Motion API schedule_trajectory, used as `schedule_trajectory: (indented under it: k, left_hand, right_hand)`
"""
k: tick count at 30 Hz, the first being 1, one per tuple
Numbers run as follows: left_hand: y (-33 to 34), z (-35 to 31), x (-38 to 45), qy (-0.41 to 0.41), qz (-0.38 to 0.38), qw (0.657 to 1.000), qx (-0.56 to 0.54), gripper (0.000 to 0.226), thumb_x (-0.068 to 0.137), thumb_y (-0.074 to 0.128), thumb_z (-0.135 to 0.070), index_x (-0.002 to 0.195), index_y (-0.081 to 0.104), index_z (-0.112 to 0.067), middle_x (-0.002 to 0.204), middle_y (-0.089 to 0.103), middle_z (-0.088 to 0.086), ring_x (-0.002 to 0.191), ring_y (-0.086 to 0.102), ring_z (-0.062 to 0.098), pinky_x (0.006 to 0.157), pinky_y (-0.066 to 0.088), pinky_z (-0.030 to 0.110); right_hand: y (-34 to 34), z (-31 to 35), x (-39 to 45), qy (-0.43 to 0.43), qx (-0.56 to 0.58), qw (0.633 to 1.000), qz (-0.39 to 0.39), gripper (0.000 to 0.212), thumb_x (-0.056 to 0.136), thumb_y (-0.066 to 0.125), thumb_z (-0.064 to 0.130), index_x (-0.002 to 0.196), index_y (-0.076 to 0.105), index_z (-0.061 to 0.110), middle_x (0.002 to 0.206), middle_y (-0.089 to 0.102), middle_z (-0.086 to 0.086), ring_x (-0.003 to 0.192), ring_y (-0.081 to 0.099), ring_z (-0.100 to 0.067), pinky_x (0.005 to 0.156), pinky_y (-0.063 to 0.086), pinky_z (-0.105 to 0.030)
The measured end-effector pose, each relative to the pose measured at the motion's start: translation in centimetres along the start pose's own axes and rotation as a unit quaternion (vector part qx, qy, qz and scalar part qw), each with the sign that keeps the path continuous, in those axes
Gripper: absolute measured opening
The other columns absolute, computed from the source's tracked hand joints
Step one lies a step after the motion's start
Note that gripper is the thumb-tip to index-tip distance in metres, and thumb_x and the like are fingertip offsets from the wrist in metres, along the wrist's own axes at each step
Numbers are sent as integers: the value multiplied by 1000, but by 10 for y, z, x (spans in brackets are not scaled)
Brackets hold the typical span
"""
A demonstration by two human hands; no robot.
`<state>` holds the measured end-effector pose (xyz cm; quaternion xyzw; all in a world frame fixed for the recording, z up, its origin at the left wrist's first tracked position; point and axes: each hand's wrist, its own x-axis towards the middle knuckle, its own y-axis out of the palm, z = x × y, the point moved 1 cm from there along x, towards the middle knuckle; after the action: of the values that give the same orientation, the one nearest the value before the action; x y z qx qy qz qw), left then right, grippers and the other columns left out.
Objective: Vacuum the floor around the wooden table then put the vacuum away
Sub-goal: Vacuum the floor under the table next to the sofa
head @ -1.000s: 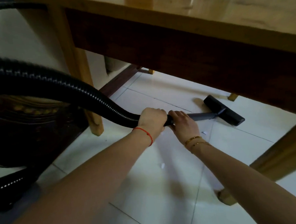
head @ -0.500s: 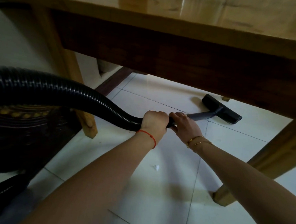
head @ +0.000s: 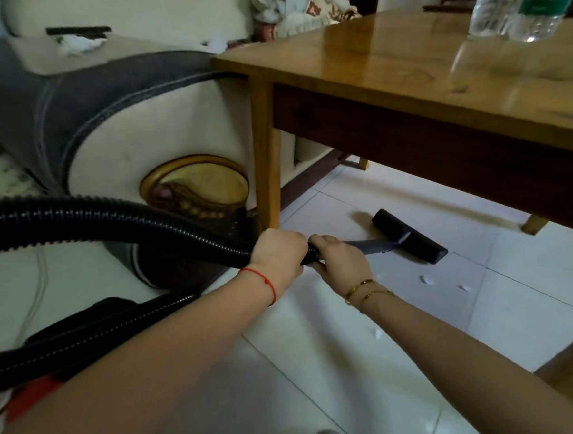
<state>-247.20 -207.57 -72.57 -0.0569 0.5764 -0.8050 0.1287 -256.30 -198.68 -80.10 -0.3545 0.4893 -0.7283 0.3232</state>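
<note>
Vacuum hose (head: 178, 223) wrapped by both hands' fingers (head: 327, 244)

Bare forearms; a red string bracelet (head: 265, 283) circles the left wrist, two thin gold bangles (head: 363, 291) the right.

The white tiled floor (head: 404, 360) carries the wooden table (head: 404, 75), whose near-left leg (head: 266, 157) stands at about 10 o'clock from the frame's centre, another foot showing at 3 o'clock and a third at the right edge toward 4 o'clock. On the tiles under the table's front edge, at about 2 o'clock, rests the black vacuum floor head (head: 410, 237), with small white scraps (head: 425, 279) lying just beside it toward 4 o'clock and one more nearer the centre. On the tabletop at 1 o'clock stand clear plastic bottles (head: 520, 4), and a sofa (head: 122, 133) sits on the floor at 9 to 11 o'clock, touching the table's corner.
</note>
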Motion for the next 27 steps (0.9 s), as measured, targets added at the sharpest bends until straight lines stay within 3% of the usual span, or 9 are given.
schedule_trajectory:
  k: [4, 9, 15, 22, 27]
  left_hand:
    - [1, 36, -35, -29, 0, 999, 20, 27, 93, 54, -28, 114, 53, -11, 109, 64, 5, 96, 65, 24, 72, 44, 32]
    - [8, 65, -69, -66, 2, 997, 27, 27, 92, 54, -27, 114, 52, -12, 106, 64, 3, 94, 64, 22, 66, 38, 30]
    - [11, 80, -95, -97, 6, 995, 26, 25, 91, 55, -26, 112, 53, -12, 103, 65, 1, 90, 65, 20, 66, 42, 30]
    - [14, 85, -94, -123, 6, 992, 13, 26, 91, 55, -25, 114, 53, -13, 105, 64, 1, 93, 64, 20, 70, 45, 31]
    - [31, 71, -64, -126, 13, 992, -1, 25, 93, 54, -22, 116, 51, -11, 105, 62, 2, 93, 64, 20, 64, 38, 29]
  right_hand:
    - [3, 49, 11, -44, 13, 999, 11, 31, 89, 58, 36, 116, 51, 21, 106, 62, -4, 89, 62, -26, 68, 53, -37]
    - [5, 96, 19, -83, 42, 995, 35, 39, 82, 60, 39, 115, 48, 24, 102, 64, -3, 85, 64, -26, 65, 54, -36]
    - [11, 130, 21, -111, 46, 991, 61, 41, 84, 62, 35, 122, 52, 22, 104, 61, -6, 91, 62, -28, 69, 52, -36]
    - [16, 132, 29, -107, 66, 990, 63, 41, 84, 62, 31, 123, 53, 23, 106, 61, -6, 95, 62, -27, 78, 53, -39]
    - [29, 103, 44, -111, 66, 989, 68, 38, 84, 63, 28, 121, 55, 23, 105, 60, -5, 93, 61, -25, 72, 50, -34]
